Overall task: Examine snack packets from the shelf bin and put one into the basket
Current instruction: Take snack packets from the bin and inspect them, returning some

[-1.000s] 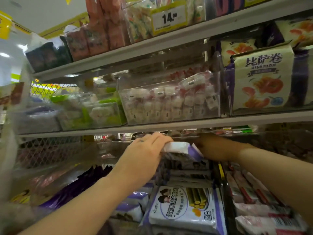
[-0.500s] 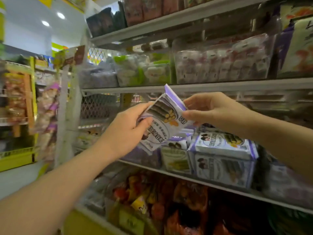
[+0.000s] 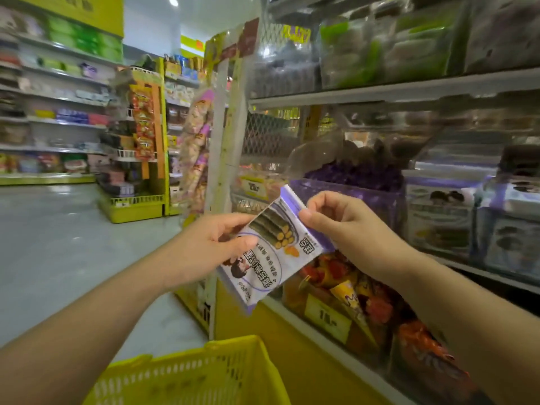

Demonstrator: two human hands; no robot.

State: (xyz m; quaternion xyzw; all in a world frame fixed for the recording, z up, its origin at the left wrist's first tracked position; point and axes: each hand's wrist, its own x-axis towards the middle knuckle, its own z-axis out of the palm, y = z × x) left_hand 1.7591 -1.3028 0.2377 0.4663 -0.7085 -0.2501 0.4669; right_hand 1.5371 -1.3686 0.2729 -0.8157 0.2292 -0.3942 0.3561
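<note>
**Left hand, right hand: one snack packet under examination**

Left hand pinches the packet's left edge and right hand pinches its upper right edge. The packet is held tilted, print facing up, in the air above the yellow basket and out in front of the shelf bin. Step judged: examining. Next move, if this one is kept — lower it over the basket and let go.

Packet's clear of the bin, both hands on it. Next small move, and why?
Probably release the right grip and let the left grip lower the packet toward the yellow basket. The packet is held tilted, printed face up, pinched at both ends, and the open basket sits just below and nearer the person.
</note>
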